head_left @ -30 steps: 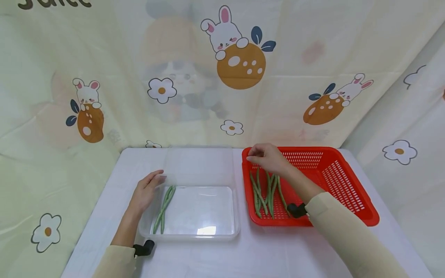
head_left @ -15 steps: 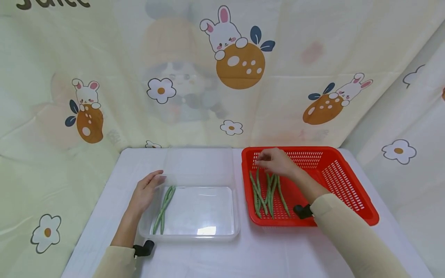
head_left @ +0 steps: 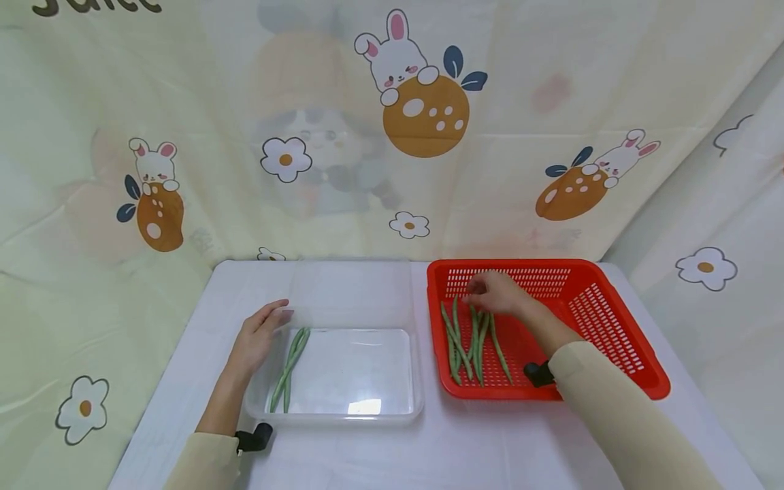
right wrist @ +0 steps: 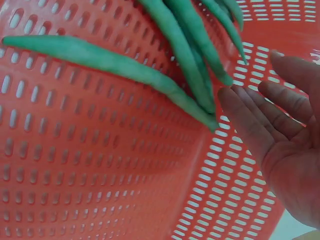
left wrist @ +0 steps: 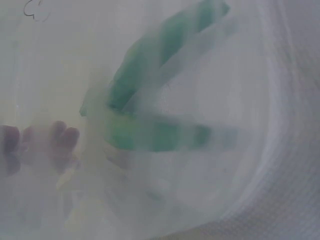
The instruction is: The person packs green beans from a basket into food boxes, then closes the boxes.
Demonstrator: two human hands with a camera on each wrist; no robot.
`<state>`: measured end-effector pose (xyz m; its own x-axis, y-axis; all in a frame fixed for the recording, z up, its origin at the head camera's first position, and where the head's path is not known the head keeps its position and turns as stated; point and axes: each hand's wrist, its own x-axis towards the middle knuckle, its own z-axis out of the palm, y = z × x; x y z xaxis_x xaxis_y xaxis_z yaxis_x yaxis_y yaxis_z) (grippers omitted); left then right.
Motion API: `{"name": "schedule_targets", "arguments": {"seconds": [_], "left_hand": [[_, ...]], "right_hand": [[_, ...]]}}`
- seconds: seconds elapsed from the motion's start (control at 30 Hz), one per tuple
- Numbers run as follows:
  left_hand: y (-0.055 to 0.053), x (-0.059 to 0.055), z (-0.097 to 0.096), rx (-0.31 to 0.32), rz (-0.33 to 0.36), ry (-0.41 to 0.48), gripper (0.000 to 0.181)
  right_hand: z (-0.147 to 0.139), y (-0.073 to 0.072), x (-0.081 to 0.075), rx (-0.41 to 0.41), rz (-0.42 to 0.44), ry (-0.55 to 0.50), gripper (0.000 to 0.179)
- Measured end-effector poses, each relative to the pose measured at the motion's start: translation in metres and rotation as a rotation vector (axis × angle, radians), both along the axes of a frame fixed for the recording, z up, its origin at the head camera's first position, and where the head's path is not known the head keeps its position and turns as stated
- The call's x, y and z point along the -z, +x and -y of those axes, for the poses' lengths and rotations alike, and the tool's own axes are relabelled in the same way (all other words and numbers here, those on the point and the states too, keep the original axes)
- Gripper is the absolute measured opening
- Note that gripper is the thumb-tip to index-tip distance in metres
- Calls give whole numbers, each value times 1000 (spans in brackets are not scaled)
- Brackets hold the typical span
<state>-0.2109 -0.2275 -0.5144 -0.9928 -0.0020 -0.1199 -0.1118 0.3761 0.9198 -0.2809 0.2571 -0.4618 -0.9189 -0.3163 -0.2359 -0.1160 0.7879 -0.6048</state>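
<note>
My left hand point(head_left: 256, 337) rests against the left side of a clear plastic box point(head_left: 355, 367), its fingers mostly straight. Two green beans point(head_left: 290, 367) lie crossed along the left inside of that box; through its cloudy wall the left wrist view shows them blurred. Over the back left part of a red basket point(head_left: 618, 340) is my right hand point(head_left: 497, 294), just above the far ends of several green beans point(head_left: 480, 344). In the right wrist view its fingers point(right wrist: 245, 115) reach toward the bean tips with the thumb apart, and no bean is held.
A white table point(head_left: 465, 449) carries both containers, box left and basket right. Behind the box extends a translucent plastic panel point(head_left: 352, 282). A patterned curtain point(head_left: 343, 184) hangs behind the table.
My right hand has moved from the basket's back left rim rightward and slightly toward me, over the bean ends. The left hand and the beans have stayed in place.
</note>
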Motion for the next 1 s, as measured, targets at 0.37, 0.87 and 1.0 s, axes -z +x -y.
{"name": "schedule_targets", "arguments": {"seconds": [0.37, 0.87, 1.0], "left_hand": [[-1, 0, 1, -11, 13, -9, 50], [-2, 2, 1, -17, 14, -6, 48], [-2, 1, 0, -14, 15, -12, 47]], "right_hand": [[-1, -2, 11, -75, -41, 62, 33], [-2, -6, 22, -71, -7, 56, 27], [-1, -4, 22, -53, 39, 34, 23]]}}
